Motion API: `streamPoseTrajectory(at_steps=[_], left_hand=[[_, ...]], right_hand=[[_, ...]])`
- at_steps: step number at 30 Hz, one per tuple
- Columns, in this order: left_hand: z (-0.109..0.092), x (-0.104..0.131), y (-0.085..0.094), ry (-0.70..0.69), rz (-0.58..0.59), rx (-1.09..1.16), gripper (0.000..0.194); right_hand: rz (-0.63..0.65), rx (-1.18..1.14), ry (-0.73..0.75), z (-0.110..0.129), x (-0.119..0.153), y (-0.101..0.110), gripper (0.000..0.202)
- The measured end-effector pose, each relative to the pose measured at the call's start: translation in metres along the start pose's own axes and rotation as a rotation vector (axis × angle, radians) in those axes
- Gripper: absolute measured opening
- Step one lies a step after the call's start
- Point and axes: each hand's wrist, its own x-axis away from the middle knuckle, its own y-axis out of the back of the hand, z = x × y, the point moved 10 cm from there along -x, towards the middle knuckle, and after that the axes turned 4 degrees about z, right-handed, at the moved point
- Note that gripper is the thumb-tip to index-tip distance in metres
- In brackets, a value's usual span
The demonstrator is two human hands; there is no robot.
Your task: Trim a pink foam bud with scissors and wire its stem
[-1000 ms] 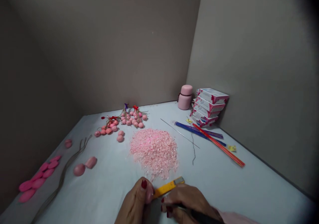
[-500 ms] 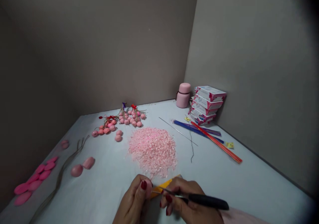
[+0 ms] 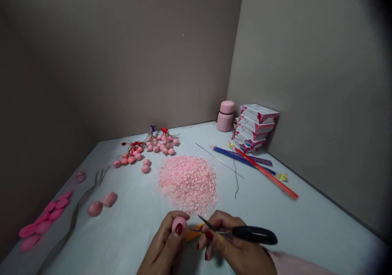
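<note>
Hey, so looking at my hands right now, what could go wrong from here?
The scissors in your right hand are open, with one blade pointing at the pink ball near your left thumb, so a slip might nick it. The smooth-looking ball could also twist in your left hand. Lastly, the pile of pink shavings lies close ahead and might get scattered.

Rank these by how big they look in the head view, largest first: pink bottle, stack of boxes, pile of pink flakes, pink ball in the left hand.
1. Pile of pink flakes
2. Stack of boxes
3. Pink bottle
4. Pink ball, partly covered by the left hand
</note>
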Motion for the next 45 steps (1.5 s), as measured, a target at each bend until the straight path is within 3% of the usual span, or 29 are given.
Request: streamPoseTrajectory(at_steps=[5, 12, 17, 22, 26, 31, 36, 43, 45], left_hand=[[0.004, -0.005, 0.002, 0.021, 0.038, -0.060, 0.043], [0.013, -0.006, 0.008, 0.007, -0.022, 0.015, 0.054], [0.002, -0.002, 0.004, -0.006, -0.030, -0.068, 0.038], [-0.001, -0.004, 0.006, -0.006, -0.034, -0.048, 0.043], [0.011, -0.004, 0.014, 0.049, -0.085, -0.031, 0.043], [0.009, -0.004, 0.002, 0.023, 0.021, 0.121, 0.047], [0.006, 0.000, 0.002, 0.065, -0.032, -0.058, 0.041], [0.012, -0.006, 0.010, 0.053, -0.046, 0.016, 0.043], [0.013, -0.005, 0.011, 0.053, -0.070, 0.027, 0.044]], right_hand=[[0.050, 0.095, 0.120, 0.007, 0.002, -0.005, 0.037], [0.007, 0.108, 0.053, -0.002, 0.003, -0.002, 0.034], [-0.013, 0.202, 0.074, 0.004, 0.002, 0.002, 0.035], [0.056, 0.114, 0.191, 0.015, 0.001, -0.006, 0.046], [0.048, 0.095, 0.141, 0.012, 0.000, -0.006, 0.043], [-0.009, 0.060, 0.033, -0.005, 0.000, -0.001, 0.037], [-0.007, 0.070, -0.001, -0.014, -0.003, -0.003, 0.049], [0.050, 0.335, 0.247, 0.019, 0.001, -0.008, 0.044], [0.027, 0.341, 0.237, 0.017, 0.000, -0.006, 0.044]])
